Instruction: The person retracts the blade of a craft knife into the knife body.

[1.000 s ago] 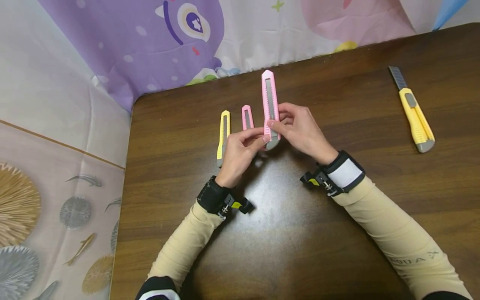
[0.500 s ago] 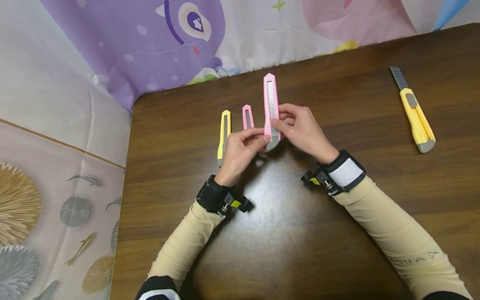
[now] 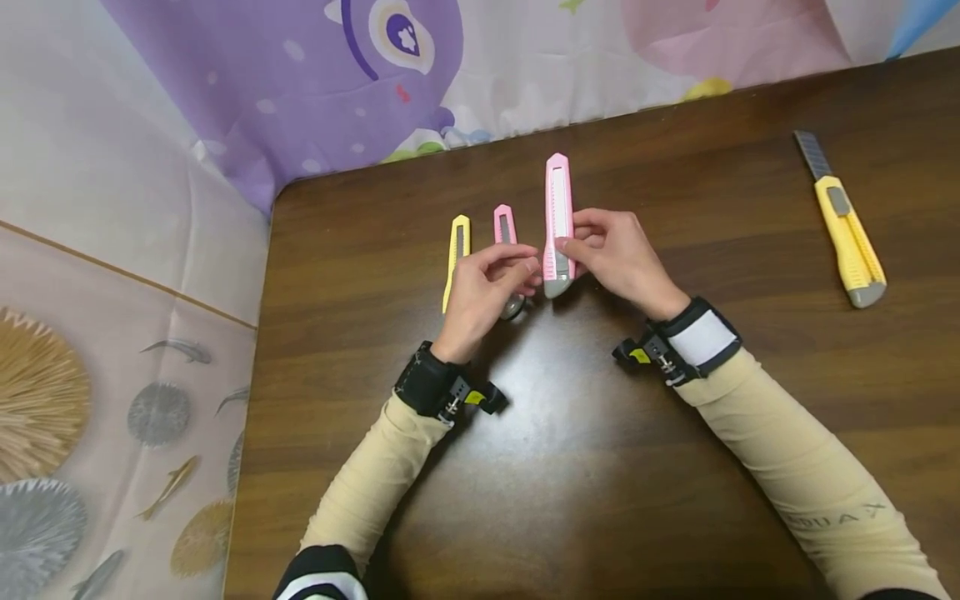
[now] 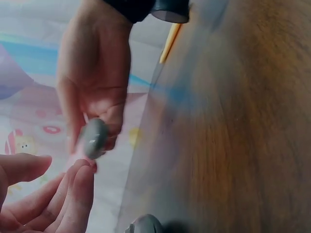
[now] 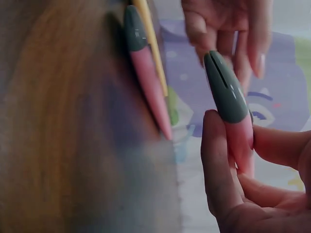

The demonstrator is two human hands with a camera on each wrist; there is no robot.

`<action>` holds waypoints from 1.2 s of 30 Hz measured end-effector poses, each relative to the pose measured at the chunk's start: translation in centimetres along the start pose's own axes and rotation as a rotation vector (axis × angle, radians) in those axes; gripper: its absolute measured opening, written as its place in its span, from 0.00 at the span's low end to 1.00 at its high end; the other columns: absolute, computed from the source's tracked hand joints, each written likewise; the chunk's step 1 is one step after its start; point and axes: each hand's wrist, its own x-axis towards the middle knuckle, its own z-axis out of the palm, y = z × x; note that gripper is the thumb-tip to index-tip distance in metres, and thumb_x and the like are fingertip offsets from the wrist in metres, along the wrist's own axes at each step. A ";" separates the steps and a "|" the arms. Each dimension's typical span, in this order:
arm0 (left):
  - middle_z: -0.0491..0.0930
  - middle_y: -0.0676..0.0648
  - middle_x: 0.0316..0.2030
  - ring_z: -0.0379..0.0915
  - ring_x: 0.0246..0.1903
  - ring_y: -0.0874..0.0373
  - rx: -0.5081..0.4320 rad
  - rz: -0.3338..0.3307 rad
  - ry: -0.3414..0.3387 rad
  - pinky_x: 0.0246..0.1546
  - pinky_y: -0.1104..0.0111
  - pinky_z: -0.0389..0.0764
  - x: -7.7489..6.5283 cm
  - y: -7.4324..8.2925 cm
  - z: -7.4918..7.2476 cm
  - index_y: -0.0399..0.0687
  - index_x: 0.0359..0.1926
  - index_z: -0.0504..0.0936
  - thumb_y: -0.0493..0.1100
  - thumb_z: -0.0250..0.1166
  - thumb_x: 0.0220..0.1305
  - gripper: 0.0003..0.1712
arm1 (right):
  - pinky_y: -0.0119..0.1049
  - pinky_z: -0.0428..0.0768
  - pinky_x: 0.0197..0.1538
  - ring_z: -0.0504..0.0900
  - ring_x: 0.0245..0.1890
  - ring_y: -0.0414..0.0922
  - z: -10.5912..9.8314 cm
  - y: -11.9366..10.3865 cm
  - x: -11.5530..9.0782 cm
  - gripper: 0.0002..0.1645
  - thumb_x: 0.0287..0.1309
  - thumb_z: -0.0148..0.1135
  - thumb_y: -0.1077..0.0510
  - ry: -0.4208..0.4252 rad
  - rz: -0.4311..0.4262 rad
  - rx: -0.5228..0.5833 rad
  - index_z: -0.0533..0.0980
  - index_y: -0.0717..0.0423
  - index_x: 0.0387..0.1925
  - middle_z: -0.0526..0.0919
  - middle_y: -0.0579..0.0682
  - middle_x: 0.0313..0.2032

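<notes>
Held above the table is a pink utility knife (image 3: 557,196), pinched near its grey end by the thumb and fingers of my right hand (image 3: 621,254). Its slider side faces away in the head view, and no blade sticks out. My left hand (image 3: 483,296) is just left of it, thumb and fingers apart and holding nothing in the left wrist view. Below the left hand, a second pink utility knife (image 3: 506,225) lies on the table, partly covered by the fingers. To its left lies a yellow utility knife (image 3: 459,243), its lower end hidden behind the hand.
Far to the right on the brown wooden table (image 3: 570,467) lies another yellow utility knife (image 3: 847,233) with its blade extended. A patterned curtain (image 3: 517,67) hangs along the back edge, and a printed cloth (image 3: 135,333) borders the left side.
My left hand has let go of the pink utility knife. The right hand has moved it slightly to the right, away from the left fingers. The view has shifted a little.
</notes>
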 end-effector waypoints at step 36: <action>0.83 0.30 0.37 0.83 0.29 0.58 -0.047 0.010 0.009 0.35 0.58 0.89 0.1 0.2 -0.3 0.28 0.47 0.81 0.31 0.60 0.67 0.11 | 0.26 0.71 0.25 0.79 0.26 0.37 1.7 0.8 2.3 0.16 0.59 0.66 0.58 -0.037 0.134 -0.367 0.80 0.66 0.44 0.88 0.62 0.36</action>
